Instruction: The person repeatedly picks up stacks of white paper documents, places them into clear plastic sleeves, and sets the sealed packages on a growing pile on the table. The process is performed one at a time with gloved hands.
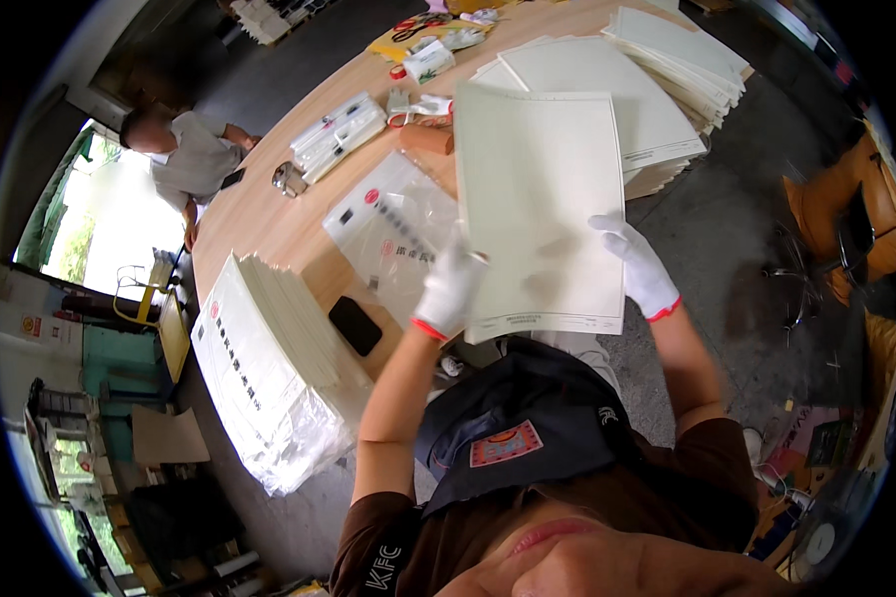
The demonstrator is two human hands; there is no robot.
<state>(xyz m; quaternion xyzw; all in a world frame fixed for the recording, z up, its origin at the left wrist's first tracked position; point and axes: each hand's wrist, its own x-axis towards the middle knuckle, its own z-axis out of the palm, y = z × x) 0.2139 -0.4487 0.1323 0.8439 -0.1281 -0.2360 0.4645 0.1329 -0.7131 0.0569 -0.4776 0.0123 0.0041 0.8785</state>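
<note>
Two gloved hands hold one cream sheet bundle point(540, 209) above the table edge point(269, 229) | your left hand point(450, 289) pinches its lower-left corner, fingers closed on paper | right hand point(642, 267) supports the right edge, fingers spread flat, keeping it squared | clear bag point(393, 234) lies beneath.

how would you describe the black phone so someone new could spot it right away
Start at the long wooden table. Near its front edge, the phone lies flat between the bagged stack and the clear bag, beside the left hand. It is the only small dark slab among pale papers.
</note>
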